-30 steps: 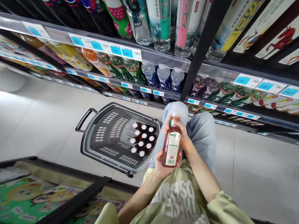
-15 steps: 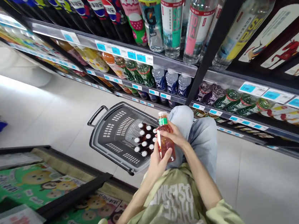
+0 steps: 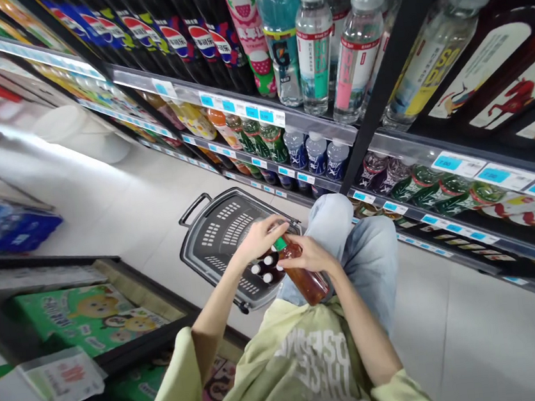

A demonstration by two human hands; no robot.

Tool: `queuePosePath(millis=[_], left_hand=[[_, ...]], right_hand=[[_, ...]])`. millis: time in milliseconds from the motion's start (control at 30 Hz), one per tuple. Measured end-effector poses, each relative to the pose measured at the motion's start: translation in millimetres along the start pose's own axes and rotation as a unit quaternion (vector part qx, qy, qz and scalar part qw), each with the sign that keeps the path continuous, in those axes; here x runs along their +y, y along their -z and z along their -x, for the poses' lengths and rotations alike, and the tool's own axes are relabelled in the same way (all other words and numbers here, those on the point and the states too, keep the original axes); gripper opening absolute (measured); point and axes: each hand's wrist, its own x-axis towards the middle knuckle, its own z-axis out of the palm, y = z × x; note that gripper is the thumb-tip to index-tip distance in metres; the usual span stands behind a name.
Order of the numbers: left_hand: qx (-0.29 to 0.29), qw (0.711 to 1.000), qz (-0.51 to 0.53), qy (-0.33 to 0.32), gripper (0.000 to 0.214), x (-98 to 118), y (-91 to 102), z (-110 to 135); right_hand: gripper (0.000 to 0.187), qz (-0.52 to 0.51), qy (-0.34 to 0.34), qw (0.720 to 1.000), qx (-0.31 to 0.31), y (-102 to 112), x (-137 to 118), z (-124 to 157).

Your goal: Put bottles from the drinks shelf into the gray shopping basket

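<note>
A clear plastic drink bottle [image 3: 308, 279] of reddish-amber liquid, with a green band at its neck, is tilted over my lap. My right hand [image 3: 309, 253] is closed round its upper body. My left hand [image 3: 258, 237] is closed over the top, its fingers hiding the cap. Below and to the left, a dark grey shopping basket [image 3: 197, 260] stands on the floor. Several dark bottles with white caps [image 3: 266, 270] stand inside it, partly hidden by my left hand.
Drink shelves [image 3: 301, 119] run along the front and right, with soda water bottles [image 3: 314, 40] on the upper level. A black-framed display with green boxes [image 3: 88, 320] stands at left. Blue packs [image 3: 23, 222] lie farther left. My bent knees [image 3: 369, 240] are beside the basket.
My left hand has moved from the bottle's lower body up to its cap. The bottle has gone from upright to tilted, with its base toward me. The view has shifted slightly left.
</note>
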Motion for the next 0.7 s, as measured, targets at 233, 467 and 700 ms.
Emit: queuePosePath(millis=[233,467,700], left_hand=[[-0.001,1.0,0.023,0.002,0.038,-4,3.9,11],[0.165,0.981,0.014,0.096,0.028,-40,45.3,37],[0.208,0.93,-0.269,0.143,0.027,-126,47.0,34]], right_hand=[[0.05,-0.095,-0.003,0.995,0.018,-7,10,8],[0.042,-0.228,-0.014,0.956,0.186,-10,24,5],[0.036,-0.24,0.019,0.946,0.217,-9,21,6]])
